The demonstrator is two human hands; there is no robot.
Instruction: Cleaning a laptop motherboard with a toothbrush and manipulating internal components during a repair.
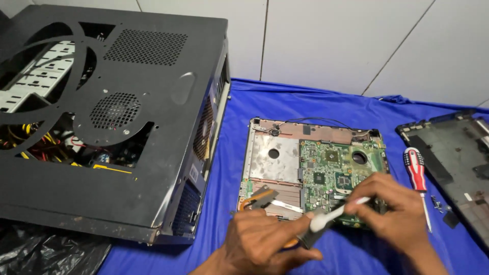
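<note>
Left hand (260,242): nearest the camera, fingers curled shut around a copper heat pipe (253,197) with a dark metal block at its top end; the pipe curves up out of the fist, and the thumb points right toward the other hand.
Right hand (392,211): just right of the left thumb, fingers (368,189) pressed together, pinching the thin handle of a white brush (331,216).
Brush: slants down-left from the right fingertips; its thick end meets a dark part held at the left thumb tip.
Laptop base (275,158): directly beyond both hands, open, showing a green motherboard (333,170) and a bare grey metal plate left of it; the right fingers overlap its near right corner.
Screwdriver (416,173): red and white handle, lying just right of the right hand, tip toward the camera.
Laptop cover (451,158): dark, farther right of the screwdriver.
Desktop case (127,127): black, on its side, well left of the left hand, coloured wires showing through its cut-outs.
Blue cloth (224,203): spread under everything.
Wall (331,40): white tiles, farthest back.
</note>
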